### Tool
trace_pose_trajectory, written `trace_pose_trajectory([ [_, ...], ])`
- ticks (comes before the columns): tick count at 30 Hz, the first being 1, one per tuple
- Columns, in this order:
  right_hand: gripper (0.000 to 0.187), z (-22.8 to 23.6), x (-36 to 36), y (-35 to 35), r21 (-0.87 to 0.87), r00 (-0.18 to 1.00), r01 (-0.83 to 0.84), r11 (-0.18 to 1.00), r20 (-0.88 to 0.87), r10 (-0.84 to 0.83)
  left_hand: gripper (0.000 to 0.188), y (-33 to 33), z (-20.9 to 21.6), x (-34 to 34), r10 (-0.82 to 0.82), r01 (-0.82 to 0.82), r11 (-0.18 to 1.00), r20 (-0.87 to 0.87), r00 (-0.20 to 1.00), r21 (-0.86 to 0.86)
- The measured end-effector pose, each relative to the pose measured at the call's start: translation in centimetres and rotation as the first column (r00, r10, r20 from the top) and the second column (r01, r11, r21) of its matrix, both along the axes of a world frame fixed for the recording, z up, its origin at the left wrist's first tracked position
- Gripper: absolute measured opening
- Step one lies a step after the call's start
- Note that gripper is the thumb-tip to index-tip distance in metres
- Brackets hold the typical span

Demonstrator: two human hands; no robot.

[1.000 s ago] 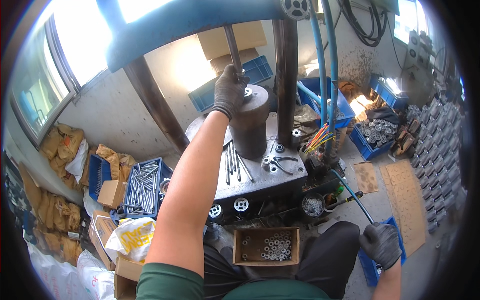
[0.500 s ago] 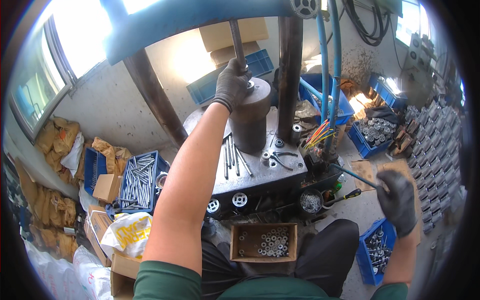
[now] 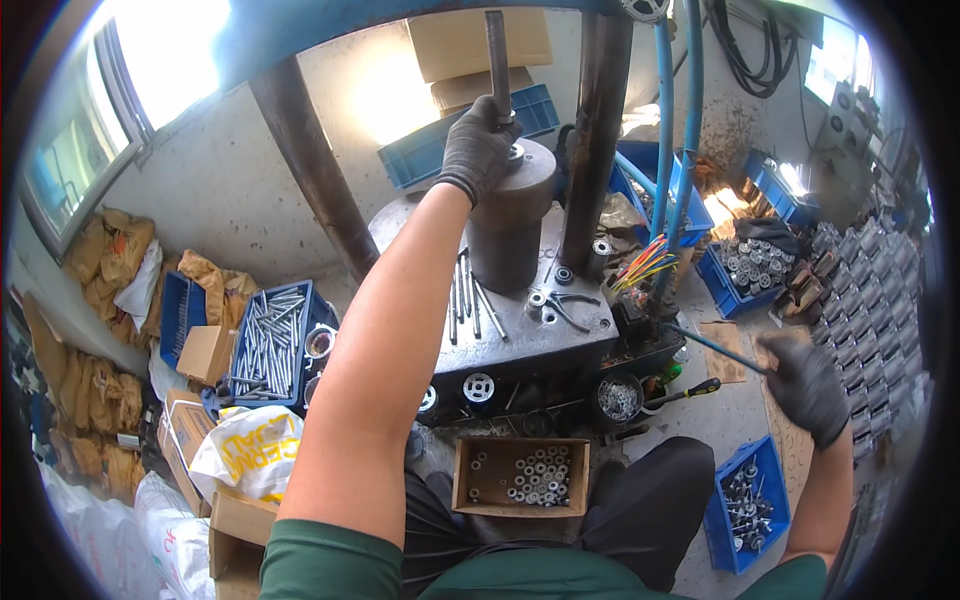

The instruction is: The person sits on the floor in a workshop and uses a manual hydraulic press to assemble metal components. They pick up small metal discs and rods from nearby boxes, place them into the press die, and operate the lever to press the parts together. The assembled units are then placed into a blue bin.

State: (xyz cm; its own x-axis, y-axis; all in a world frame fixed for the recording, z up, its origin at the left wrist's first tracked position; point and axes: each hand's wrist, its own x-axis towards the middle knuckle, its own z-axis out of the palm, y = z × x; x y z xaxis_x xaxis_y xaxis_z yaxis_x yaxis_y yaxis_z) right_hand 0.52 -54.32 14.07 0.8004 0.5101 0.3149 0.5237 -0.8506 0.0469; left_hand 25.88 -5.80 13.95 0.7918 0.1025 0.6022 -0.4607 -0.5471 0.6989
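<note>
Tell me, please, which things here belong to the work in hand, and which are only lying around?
Seemingly in use:
- upright rod, left hand apparently around its lower end
- dark cylinder beneath
- blue lever, right hand at its end

Probably just lying around:
- screwdriver
- white bag
- brown sacks

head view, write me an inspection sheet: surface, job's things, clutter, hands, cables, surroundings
Surface: metal bed, mottled grey, bearing rods and pliers
Job's things: upright shaft above round block; lever at right
Clutter: carton of rings near the legs; blue crate of metal parts, right
Hands: left hand at shaft's lower end, fingers curled; right hand at lever's end, blurred, hold unclear
Cables: coloured wires bunched beside blue hoses
Surroundings: window left; stacked metal parts right
</note>
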Motion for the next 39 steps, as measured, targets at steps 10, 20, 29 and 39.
trace_pose_trajectory([
  [10, 0.008, -7.3, -8.7, -0.3, -0.087, 0.929, 0.045, 0.995, -0.363, -0.073, 0.03, 0.2, -0.1, 0.2, 0.021, -0.021, 1.0, -0.022, 1.0, -0.015],
  [20, 0.023, -3.6, -7.0, 1.0, 0.11, 0.943, 0.137, 0.985, -0.318, -0.095, 0.037, -0.1, 0.5, -0.4, 0.059, -0.055, 0.998, -0.097, 0.994, 0.041],
  [29, 0.01, -6.4, -8.5, -0.3, -0.105, 0.913, 0.076, 0.992, -0.392, -0.112, 0.027, 0.4, 0.5, -0.5, -0.169, 0.151, 0.924, -0.021, 0.985, -0.351],
  [39, 0.016, -5.9, -8.4, 0.0, -0.154, 0.903, 0.065, 0.986, -0.412, -0.124, 0.029, 1.1, -0.4, 0.5, -0.277, 0.249, 0.845, 0.011, 0.961, -0.473],
])
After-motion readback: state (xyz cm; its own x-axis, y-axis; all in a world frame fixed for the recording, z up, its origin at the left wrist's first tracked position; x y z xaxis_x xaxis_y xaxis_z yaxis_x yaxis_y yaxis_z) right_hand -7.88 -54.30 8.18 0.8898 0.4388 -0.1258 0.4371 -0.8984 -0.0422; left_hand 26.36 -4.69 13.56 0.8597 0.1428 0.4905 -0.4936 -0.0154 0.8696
